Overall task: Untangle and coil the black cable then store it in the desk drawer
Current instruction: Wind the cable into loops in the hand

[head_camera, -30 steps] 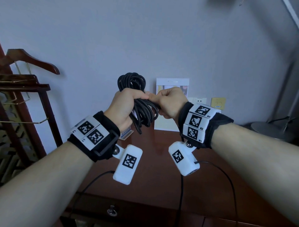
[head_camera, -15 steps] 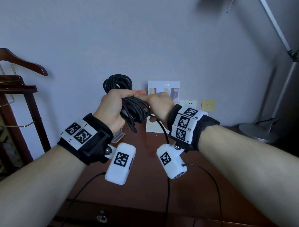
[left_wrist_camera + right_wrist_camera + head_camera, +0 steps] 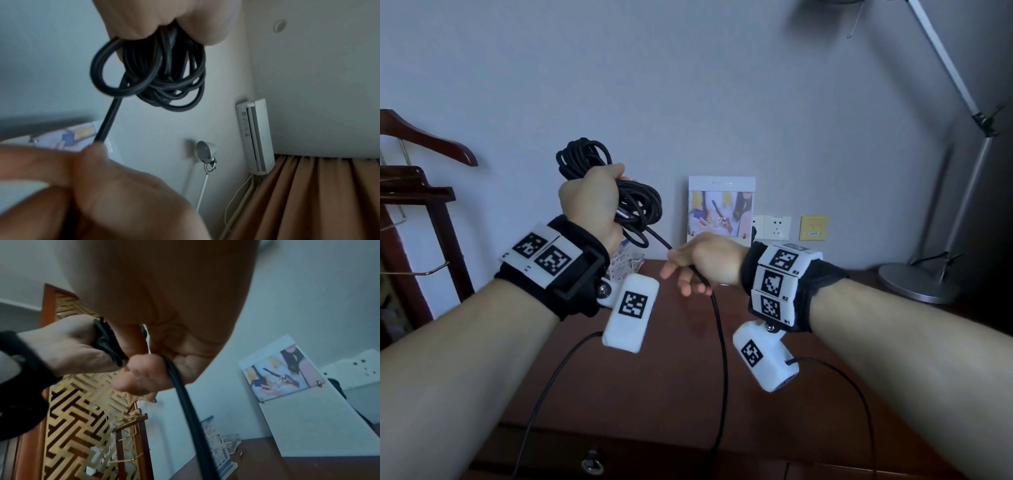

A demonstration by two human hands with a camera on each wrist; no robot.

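My left hand [image 3: 589, 202] is raised above the desk and grips a bundle of black cable [image 3: 637, 205] in several loops; loops stick out above and to the right of the fist, and hang below the fingers [image 3: 164, 78] in the left wrist view. One strand runs down and right from the bundle into my right hand [image 3: 688, 270], which pinches it between thumb and fingers [image 3: 144, 378]. Below that hand the strand [image 3: 720, 359] hangs past the desk's front edge. The drawer knob [image 3: 592, 462] shows at the bottom, the drawer closed.
The brown wooden desk [image 3: 654, 394] carries a white picture card [image 3: 720, 205] leaning on the wall and a small clear packet [image 3: 625, 265]. A lamp base [image 3: 917, 282] stands at the right, a wooden hanger rack [image 3: 417, 192] at the left. Wall sockets [image 3: 777, 228] sit behind.
My right hand has left the bundle and moved down and to the right, drawing one strand out. The left hand stays raised with the coils.
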